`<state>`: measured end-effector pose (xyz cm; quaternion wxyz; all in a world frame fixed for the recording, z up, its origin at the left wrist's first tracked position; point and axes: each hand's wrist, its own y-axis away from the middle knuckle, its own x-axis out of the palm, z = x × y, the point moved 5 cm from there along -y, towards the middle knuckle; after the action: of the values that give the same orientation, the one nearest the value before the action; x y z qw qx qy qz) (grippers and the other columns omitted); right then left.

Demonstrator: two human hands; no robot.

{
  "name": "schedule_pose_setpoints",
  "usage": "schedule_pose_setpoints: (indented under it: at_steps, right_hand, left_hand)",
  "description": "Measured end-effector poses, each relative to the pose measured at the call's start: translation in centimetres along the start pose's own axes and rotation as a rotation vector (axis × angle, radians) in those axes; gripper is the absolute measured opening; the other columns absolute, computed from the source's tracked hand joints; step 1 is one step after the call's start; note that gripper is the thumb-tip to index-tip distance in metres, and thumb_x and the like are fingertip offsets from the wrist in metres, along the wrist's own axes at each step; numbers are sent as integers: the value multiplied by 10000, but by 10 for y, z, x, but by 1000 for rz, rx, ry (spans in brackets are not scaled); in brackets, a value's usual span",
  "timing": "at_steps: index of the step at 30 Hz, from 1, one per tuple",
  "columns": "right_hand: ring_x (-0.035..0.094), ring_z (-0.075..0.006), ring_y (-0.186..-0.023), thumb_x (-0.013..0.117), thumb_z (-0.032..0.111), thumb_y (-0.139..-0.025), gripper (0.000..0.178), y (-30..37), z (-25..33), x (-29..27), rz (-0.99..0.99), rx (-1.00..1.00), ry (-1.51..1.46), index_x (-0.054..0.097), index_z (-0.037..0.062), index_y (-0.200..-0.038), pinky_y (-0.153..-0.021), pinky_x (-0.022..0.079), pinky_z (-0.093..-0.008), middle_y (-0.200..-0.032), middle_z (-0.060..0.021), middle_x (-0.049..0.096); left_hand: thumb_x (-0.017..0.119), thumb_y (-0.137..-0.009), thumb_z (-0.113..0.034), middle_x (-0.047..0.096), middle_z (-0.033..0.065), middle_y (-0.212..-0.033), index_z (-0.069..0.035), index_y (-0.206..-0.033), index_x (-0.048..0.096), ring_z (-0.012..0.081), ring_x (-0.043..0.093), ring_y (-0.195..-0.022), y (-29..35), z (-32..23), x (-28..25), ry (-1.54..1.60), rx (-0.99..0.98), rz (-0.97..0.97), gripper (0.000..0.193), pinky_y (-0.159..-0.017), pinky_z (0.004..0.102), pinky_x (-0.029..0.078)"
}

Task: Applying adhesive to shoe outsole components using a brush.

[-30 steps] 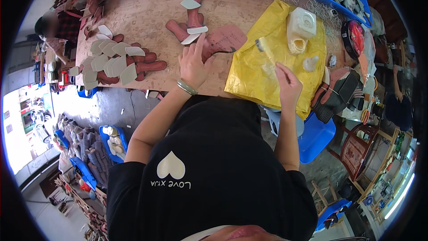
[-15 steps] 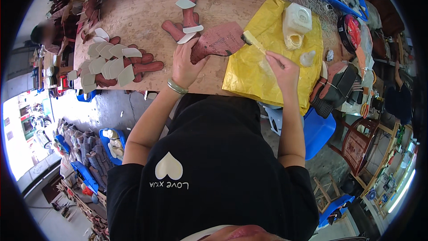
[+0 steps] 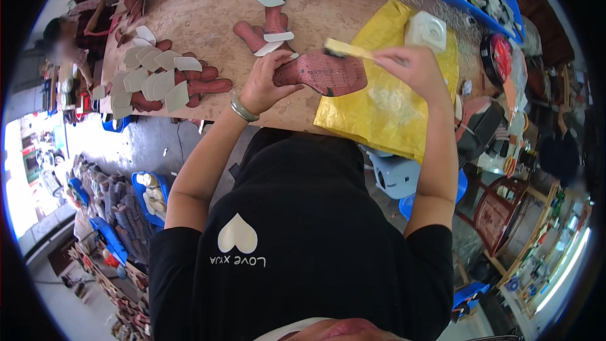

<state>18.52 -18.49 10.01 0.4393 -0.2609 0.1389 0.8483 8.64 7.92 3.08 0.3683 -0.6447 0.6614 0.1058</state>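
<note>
My left hand [image 3: 260, 87] is closed round the narrow end of a red-brown insole [image 3: 334, 72] and keeps it raised over the table, its broad end pointing right. Between the fingers of my right hand [image 3: 410, 68] is the handle of a cream brush [image 3: 353, 49]. Its dark bristles lie at the far edge of the insole and look to be touching it. Below the broad end spreads a yellow plastic sheet [image 3: 372, 113]. A translucent white bottle [image 3: 426, 30] lies on that sheet, partly hidden by my right hand.
Just beyond my left hand lie several insoles [image 3: 273, 19] with pale pieces on them. More such insoles with pale pieces [image 3: 154, 79] are heaped at the left. A blue bin [image 3: 470, 9] borders the far right, near tangled thread. Another person [image 3: 72, 41] is at the far left.
The brush has moved left, from beyond the insole's broad end to its far edge. My left hand has turned the insole so its broad end is nearer me.
</note>
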Motion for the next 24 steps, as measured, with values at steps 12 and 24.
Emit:
schedule_pose_setpoints:
  at_steps: [12, 24]
  right_hand:
    - [605, -74, -771, 680, 107, -832, 194, 59, -36, 48, -377, 283, -375, 696, -9, -986, -695, 477, -217, -875, -31, 693]
    - [610, -83, -735, 657, 116, -854, 181, 32, -10, 78, -423, 152, -187, 694, -16, -972, -652, 469, -213, -851, -65, 694]
  left_hand:
    - [841, -620, -256, 568, 102, -1019, -31, -1076, 519, 278, 557, -941, 42, 25, -10, -145, -327, -227, 602, -828, 367, 454]
    - [828, -624, -229, 582, 102, -989, -54, -1107, 512, 301, 551, -934, 58, 30, -8, -155, -376, -364, 603, -843, 397, 416]
